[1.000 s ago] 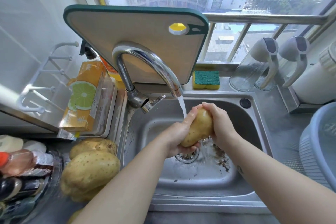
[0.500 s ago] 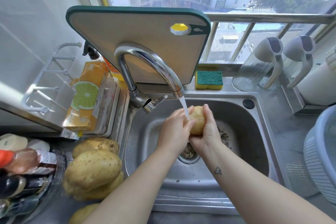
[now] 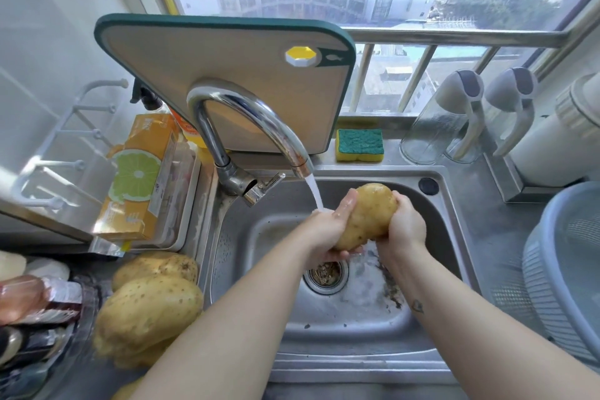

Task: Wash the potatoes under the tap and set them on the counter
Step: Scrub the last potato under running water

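Much of each palm is hidden behind the potato [image 3: 367, 216], which the left hand [image 3: 326, 232] and right hand [image 3: 406, 227] grip between them at centre frame, above the sink [image 3: 357, 328]. The tap's [image 3: 259, 125] stream lands on the left hand. A blue basin [image 3: 565, 269] is cut off at the right edge. Other potatoes [image 3: 149, 308] pile on the counter at lower left. A cutting board [image 3: 227, 75] and sponge [image 3: 359, 143] stand below the window.

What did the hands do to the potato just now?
The left hand and right hand turned the potato so more shows; the water now hits the left hand. Same: both still hold it, the tap runs, other potatoes stay put.
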Demonstrator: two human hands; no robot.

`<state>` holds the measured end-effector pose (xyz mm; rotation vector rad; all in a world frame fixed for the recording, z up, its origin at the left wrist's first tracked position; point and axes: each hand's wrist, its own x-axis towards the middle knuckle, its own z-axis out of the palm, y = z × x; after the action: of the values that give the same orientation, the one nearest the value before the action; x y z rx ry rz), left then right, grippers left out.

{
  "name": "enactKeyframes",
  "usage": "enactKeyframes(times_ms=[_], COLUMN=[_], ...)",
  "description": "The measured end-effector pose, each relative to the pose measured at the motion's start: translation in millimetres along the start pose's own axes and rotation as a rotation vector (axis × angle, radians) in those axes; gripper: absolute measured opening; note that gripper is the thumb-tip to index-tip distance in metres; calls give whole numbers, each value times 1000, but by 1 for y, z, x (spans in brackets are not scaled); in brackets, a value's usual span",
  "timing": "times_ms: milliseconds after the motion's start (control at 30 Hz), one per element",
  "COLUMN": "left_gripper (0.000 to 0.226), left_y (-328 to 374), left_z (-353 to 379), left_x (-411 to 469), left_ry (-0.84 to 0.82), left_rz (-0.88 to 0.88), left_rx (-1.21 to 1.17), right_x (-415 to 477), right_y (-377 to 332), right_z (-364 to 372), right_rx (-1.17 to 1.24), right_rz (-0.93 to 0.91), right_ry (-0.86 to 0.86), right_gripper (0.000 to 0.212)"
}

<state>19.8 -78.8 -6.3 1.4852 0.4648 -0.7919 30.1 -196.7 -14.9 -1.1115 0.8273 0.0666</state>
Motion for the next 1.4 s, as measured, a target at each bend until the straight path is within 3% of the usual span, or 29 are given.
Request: enactKeyframes(times_ms=[100,167,333,400,533,600,800,933,1000,1100,1167,1267,1333,1400], left_gripper=[70,66,61,58,37,51,49,24,15,20,23,14,25,36], left_y=[-1,-5,-14,-13,-17,-23,-22,-25,-24,-15,-14,-20,-27,-32], left_z=[-6,-15,-39,-36,-22,-18,-7,5,11,7,-3,-17,-28,-37], left_x=[-1,-3,-8,-10,-9,-8,-6,-1,1,-1,-2,-13,-20,-27], left_ry=[63,98,133,200,292,243,311,444,481,407,317,225,212,232], left_rz=[-79,-129,-139,-25,276,383,597,491,341,19,-88,-163,-214,-238], left_rx=[4,-17,54,161,457,548,418,-49,-328,-710,-751,-588,-538,-428], right_x=[2,-1,-8,-7,3,5,1,-12,-17,-22,-25,-25,-25,-28], right_y=[3,7,15,13,7,5,0,-1,2,10,15,22,24,25], right_z=[2,8,15,21,25,18,-2,3,8,9,11,20,30,41], right_rx=[-224,-265,-465,-418,-182,-108,109,-109,-295,-605,-720,-830,-892,-892], right_rz=[-81,-39,-30,11,215,309,513,225,3,-394,-646,-876,-906,-793], right_ry=[-105,-233,-472,-436,-186,-172,-79,-186,-254,-319,-392,-542,-601,-618], right_gripper=[30,33,13,19,32,38,38,26,19,35,37,32,29,21])
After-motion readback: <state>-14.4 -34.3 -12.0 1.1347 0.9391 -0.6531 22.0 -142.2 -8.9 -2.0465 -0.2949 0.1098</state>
